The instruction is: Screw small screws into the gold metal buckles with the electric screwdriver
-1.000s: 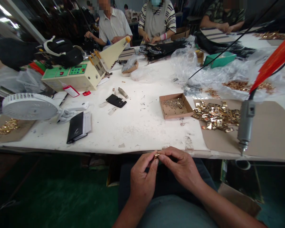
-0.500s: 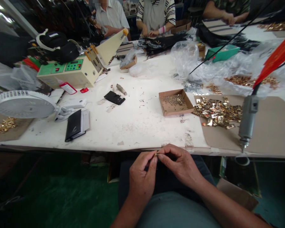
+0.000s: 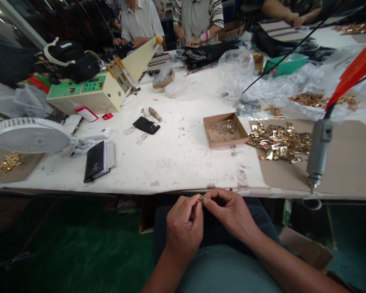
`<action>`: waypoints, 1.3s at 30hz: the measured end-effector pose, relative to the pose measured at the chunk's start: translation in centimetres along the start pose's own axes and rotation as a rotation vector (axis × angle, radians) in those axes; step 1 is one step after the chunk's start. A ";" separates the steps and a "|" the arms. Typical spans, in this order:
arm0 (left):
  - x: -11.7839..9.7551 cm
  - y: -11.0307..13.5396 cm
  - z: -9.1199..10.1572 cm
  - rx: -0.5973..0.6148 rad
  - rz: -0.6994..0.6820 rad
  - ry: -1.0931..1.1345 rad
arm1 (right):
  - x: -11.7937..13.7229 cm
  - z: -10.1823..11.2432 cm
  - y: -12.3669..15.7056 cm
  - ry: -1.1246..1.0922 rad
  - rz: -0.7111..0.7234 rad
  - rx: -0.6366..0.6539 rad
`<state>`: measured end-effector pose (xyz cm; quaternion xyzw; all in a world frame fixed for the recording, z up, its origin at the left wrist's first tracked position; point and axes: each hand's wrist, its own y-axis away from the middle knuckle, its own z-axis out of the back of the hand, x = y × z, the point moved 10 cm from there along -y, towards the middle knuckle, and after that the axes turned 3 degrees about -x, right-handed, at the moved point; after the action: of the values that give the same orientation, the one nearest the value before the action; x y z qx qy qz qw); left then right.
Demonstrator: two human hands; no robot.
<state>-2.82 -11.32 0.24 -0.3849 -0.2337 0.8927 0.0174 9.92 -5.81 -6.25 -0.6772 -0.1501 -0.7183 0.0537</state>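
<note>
Just past the table's front edge, over my lap, my left hand pinches a small gold metal fitting between thumb and forefinger. My right hand meets it there, thumb and forefinger closed together at the fitting's right side. Whether the right fingertips hold a separate tiny part cannot be made out. A pile of gold metal fittings lies to the right on brown card. Beside that pile is a shallow cardboard box of tiny metal pieces. A grey power screwdriver hangs at the right, tip down.
At the left stand a white fan, a black notebook and a cream machine. A black pouch lies mid-table. Plastic bags and a green box sit farther back. Several co-workers occupy the far side.
My hands stay together at the gold fitting, whose angle has shifted slightly. Across the table, a co-worker's hands have moved lower. The whole view has shifted a little.
</note>
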 end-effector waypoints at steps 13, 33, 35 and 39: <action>-0.9 0.1 -0.1 -0.017 -0.123 -0.084 | -1.6 -1.3 0.1 -0.289 -0.179 0.092; 5.4 1.6 -3.4 0.132 0.731 0.669 | -1.4 -1.3 -0.3 -0.296 -0.199 0.088; 5.8 1.7 -3.3 0.102 0.794 0.778 | -1.0 -1.3 -0.3 -0.251 -0.187 0.097; 6.6 2.1 -2.5 0.033 0.844 0.866 | -1.1 -1.8 0.1 -0.112 -0.145 0.143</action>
<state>-5.37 -10.81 -6.68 -0.7724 -0.0186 0.5881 -0.2390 8.25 -6.55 -7.37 -0.6980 -0.2523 -0.6689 0.0415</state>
